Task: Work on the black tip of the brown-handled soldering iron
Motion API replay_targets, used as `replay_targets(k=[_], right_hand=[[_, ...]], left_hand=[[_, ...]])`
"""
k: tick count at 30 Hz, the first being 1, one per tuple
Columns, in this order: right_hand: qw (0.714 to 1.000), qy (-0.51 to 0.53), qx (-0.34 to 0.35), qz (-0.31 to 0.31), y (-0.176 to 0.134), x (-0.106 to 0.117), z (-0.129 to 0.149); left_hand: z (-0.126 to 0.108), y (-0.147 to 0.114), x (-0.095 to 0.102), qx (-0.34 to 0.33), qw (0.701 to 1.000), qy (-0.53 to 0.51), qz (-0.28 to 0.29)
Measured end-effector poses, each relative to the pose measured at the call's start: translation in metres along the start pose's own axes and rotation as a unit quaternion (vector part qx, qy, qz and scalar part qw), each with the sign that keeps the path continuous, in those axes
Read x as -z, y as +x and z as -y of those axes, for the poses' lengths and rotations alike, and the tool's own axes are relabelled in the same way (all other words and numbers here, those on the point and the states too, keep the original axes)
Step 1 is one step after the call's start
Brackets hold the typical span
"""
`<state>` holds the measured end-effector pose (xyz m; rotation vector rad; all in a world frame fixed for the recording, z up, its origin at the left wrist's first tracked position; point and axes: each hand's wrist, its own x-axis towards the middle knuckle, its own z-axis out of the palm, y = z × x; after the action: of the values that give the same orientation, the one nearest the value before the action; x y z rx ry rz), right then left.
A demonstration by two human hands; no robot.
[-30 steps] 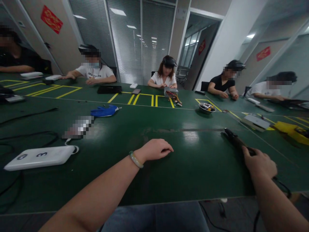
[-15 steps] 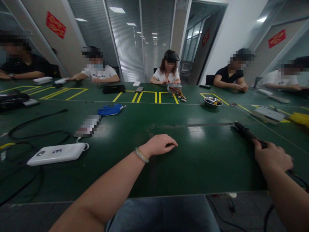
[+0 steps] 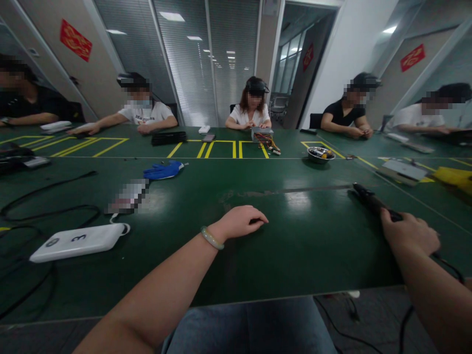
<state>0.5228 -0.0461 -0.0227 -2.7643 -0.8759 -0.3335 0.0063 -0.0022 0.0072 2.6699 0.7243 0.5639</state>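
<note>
Here, one right hand (image 3: 412, 234) clasped around one black tool (image 3: 368, 198), one left hand (image 3: 239, 221) half-curled

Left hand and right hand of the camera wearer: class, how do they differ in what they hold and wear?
The left hand holds nothing that shows; the right hand grips a dark tool. The left hand has a pale bangle at its wrist; the right hand shows none. Both are ungloved.
</note>
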Motion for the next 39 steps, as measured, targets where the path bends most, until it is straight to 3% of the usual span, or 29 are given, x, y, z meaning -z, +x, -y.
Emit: replay_targets(k=[17,25,28,31,34,39], right_hand=[[1.000,-0.023,0.002,0.003,-0.006,0.011,0.002],[0.999,0.022,-0.012,0.046,0.002,0.013,-0.005],[0.996,0.038,0.030,0.072,-0.005,0.017,0.002],[0.987,0.072,0.124,0.079,-0.027,0.023,0.030],[0.960,0.117,0.240,0.082,-0.067,0.031,0.084],[0.864,0.209,0.441,0.120,-0.154,0.040,0.204]], left_hand=[[0.000,0.000,0.000,0.022,1.000,-0.016,0.009],[-0.001,0.001,0.001,0.025,0.999,-0.027,0.004],[-0.002,0.003,0.001,0.022,0.999,-0.034,0.003],[-0.004,0.006,0.000,0.012,0.999,-0.032,-0.005],[-0.008,0.009,-0.001,0.000,0.999,-0.002,-0.045],[-0.009,0.009,-0.001,0.036,0.986,0.108,-0.119]])
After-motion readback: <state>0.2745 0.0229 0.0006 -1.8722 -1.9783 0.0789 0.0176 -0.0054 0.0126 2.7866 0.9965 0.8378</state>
